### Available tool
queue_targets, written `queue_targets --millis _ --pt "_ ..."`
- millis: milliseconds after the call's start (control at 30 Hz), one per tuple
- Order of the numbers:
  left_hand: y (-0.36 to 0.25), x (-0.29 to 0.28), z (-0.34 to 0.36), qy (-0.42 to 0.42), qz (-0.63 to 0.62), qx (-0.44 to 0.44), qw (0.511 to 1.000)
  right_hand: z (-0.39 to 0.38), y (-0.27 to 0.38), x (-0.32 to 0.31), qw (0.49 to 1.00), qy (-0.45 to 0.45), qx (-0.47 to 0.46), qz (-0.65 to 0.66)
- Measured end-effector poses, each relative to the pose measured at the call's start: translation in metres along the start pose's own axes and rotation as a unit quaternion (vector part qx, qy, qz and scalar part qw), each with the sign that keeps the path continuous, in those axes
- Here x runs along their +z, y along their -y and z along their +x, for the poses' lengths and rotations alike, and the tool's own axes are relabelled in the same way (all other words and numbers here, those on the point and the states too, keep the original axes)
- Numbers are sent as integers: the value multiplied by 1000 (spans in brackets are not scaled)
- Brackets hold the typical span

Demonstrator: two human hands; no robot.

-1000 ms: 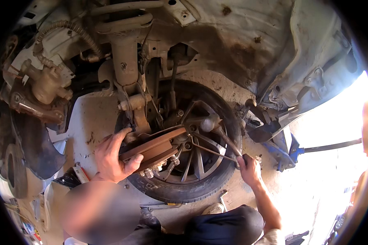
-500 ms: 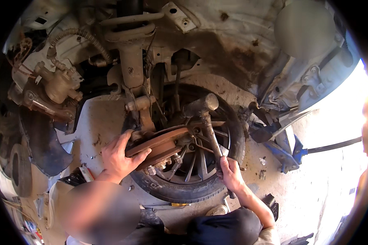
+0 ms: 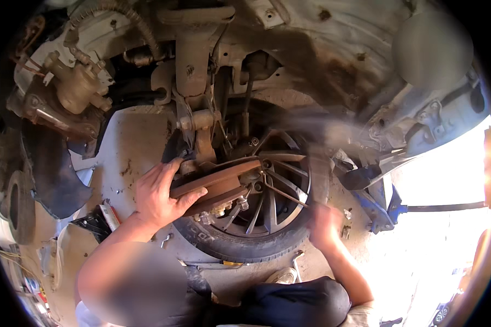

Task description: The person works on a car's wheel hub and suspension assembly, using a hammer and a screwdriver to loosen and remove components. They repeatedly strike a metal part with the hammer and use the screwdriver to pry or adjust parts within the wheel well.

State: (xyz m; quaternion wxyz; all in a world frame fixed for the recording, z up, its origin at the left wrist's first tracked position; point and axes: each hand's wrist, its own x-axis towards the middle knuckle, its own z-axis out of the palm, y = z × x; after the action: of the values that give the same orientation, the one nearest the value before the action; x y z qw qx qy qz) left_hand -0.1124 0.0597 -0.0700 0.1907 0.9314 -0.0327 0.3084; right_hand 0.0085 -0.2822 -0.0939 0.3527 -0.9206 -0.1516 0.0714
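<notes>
My left hand (image 3: 159,197) grips the left side of a rusty brake disc (image 3: 218,182) with a hub and studs, fingers wrapped at its edge. My right hand (image 3: 324,226) is blurred by motion around the handle of a hammer (image 3: 319,174), which shows as a smear rising toward the wheel arch, right of the disc. Behind the disc is a metal strut (image 3: 193,71). A loose wheel with a tyre (image 3: 240,242) and dark spokes lies flat beneath the disc; a thin bar (image 3: 283,193) slants across it.
A brake caliper (image 3: 76,92) and hose hang at upper left. The wheel arch (image 3: 333,43) curves overhead. A blue jack (image 3: 384,212) with a long handle stands at right, a dark shield (image 3: 49,185) at left. Loose tools and my bent knee (image 3: 294,305) are below.
The hammer, earlier over the disc, has moved rightward and is now blurred, with my right hand shifted right. My left hand still holds the disc. The view has shifted slightly.
</notes>
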Motion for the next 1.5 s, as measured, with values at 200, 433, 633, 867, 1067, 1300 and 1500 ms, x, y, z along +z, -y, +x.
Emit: queue_targets --millis 200,433,633,867,1067,1300,1500 --pt "11 2 -21 -31 26 24 999 -27 1 -15 976 28 111 188" --pt "0 -7 -12 -2 19 -16 1000 -34 35 -117 907 -137 -153 367" --pt "-2 -4 -11 -2 6 -20 1000 -45 12 -82 916 -158 -95 355" --pt "-1 -2 -7 -39 43 17 998 3 -62 -3 989 -144 6 -31" --pt "2 0 -12 -28 23 -7 999 45 -87 19 964 -131 0 -233" --pt "1 4 -13 -28 0 -14 1000 51 -88 35 942 -139 -135 -273" --pt "8 3 -18 -38 4 -11 999 109 44 45 953 26 -266 -146"
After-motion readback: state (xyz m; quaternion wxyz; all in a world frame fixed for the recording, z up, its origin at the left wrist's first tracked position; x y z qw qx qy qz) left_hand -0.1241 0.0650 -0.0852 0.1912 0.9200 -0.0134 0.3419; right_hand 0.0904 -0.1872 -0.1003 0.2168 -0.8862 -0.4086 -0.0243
